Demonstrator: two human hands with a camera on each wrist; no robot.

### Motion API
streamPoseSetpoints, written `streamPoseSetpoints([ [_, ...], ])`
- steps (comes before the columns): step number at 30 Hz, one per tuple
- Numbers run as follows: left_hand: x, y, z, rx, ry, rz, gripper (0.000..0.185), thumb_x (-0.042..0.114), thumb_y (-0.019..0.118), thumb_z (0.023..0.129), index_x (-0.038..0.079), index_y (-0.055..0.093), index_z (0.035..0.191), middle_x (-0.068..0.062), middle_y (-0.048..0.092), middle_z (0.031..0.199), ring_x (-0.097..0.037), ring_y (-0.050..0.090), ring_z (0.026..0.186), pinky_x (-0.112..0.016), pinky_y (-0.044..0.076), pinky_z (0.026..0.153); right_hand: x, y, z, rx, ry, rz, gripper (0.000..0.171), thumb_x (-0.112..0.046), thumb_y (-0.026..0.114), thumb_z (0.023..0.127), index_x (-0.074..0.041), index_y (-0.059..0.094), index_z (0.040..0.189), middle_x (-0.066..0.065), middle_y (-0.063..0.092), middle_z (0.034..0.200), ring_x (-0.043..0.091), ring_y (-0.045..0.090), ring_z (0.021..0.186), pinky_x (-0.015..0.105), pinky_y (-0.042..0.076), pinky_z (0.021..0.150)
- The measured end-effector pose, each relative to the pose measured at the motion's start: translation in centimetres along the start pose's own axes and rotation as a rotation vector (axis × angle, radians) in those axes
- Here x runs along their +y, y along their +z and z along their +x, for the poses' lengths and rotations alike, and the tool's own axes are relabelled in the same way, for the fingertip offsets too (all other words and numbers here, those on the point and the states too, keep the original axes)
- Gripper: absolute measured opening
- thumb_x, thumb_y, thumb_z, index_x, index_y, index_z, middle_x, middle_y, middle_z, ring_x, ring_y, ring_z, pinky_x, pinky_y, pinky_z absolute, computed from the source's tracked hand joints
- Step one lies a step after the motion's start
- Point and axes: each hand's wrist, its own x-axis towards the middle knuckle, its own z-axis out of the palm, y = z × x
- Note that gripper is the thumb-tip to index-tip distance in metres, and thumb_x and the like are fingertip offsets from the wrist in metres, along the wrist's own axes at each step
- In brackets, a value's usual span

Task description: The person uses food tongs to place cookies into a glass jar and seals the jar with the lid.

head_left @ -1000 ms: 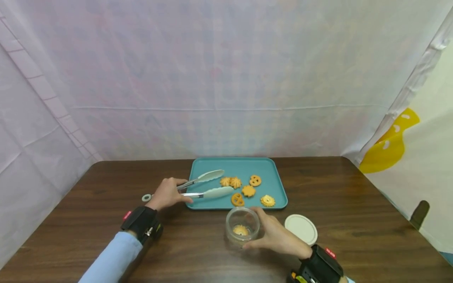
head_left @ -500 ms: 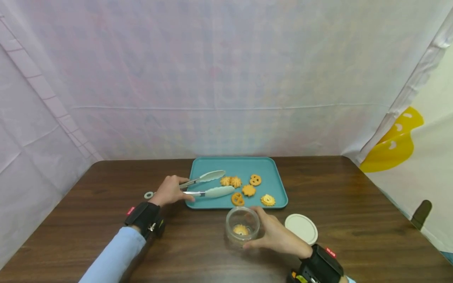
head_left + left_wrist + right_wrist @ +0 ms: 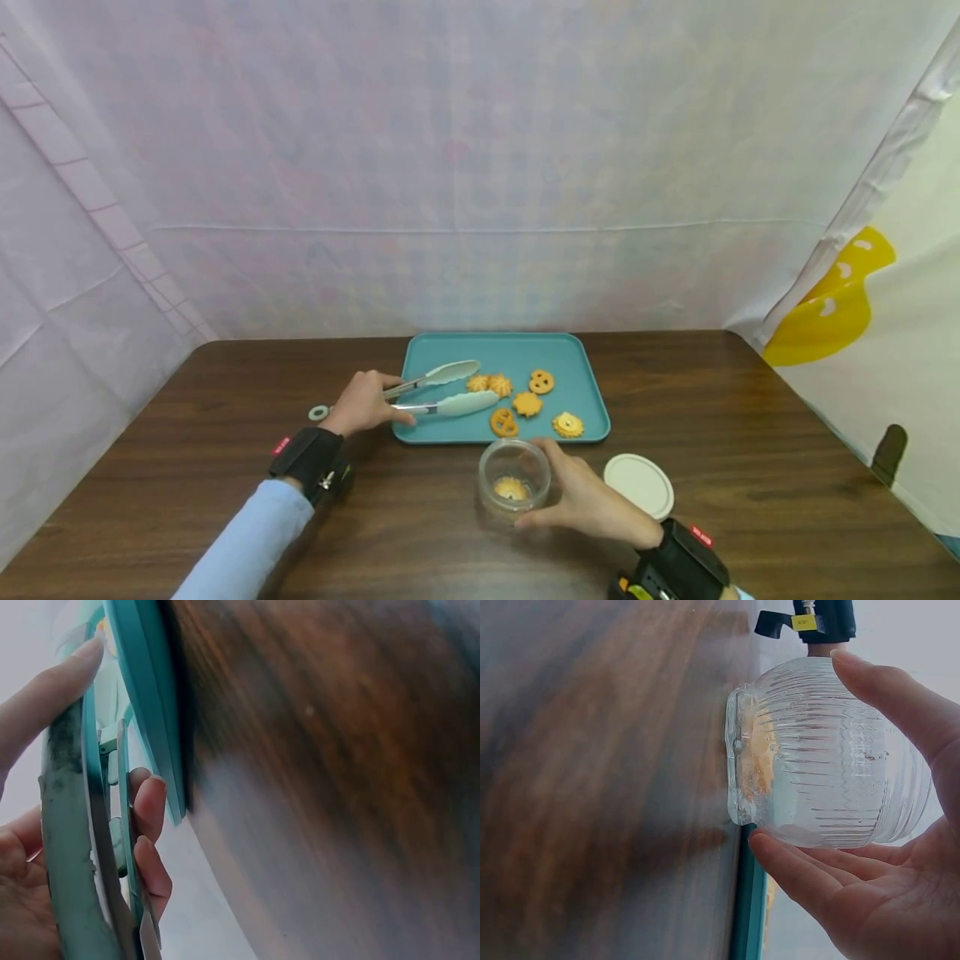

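My left hand (image 3: pixel 365 403) grips the handles of metal tongs (image 3: pixel 442 390) whose pale tips lie spread apart over the left part of a teal tray (image 3: pixel 555 351). Several yellow cookies (image 3: pixel 527 404) lie on the tray right of the tips. My right hand (image 3: pixel 581 498) is curled round a ribbed clear glass jar (image 3: pixel 514 481) standing on the table in front of the tray, with one cookie (image 3: pixel 512 488) inside. In the right wrist view thumb and fingers wrap the jar (image 3: pixel 832 754). The left wrist view shows my fingers (image 3: pixel 150 817) round the tongs (image 3: pixel 71 847) beside the tray's edge (image 3: pixel 154 697).
A white round lid (image 3: pixel 638 485) lies on the dark wooden table (image 3: pixel 750 433) right of the jar. A small white ring (image 3: pixel 318 412) sits left of my left hand. Pale cloth walls close in the back and sides.
My left hand with the tongs has shifted slightly to the right and toward the tray. The right hand and the jar have stayed put.
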Motion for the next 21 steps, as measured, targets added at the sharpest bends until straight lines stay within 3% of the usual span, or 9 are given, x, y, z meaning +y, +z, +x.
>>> streamPoseSetpoints([
  [7,0.14,0.29,0.11,0.025,-0.012,0.009,0.063,0.031,0.082,0.059,-0.002,0.063,0.109,-0.016,0.064,0.099,-0.016,0.048,0.069,-0.026,0.039,0.06,-0.01,0.1,0.06,0.008,-0.005,-0.013,0.077,-0.048,0.072,0.066,-0.011,0.037,0.124,0.005,0.056,0.113,0.021,0.054,0.103,0.035,0.044,0.083],
  [21,-0.09,0.57,-0.15,0.072,-0.001,0.015,0.057,0.033,0.081,0.061,0.001,0.066,0.106,-0.014,0.066,0.095,-0.016,0.053,0.07,-0.027,0.042,0.06,-0.09,0.14,0.03,0.009,-0.005,-0.02,0.077,-0.047,0.072,0.066,-0.012,0.037,0.125,0.006,0.057,0.114,0.021,0.054,0.104,0.035,0.044,0.083],
])
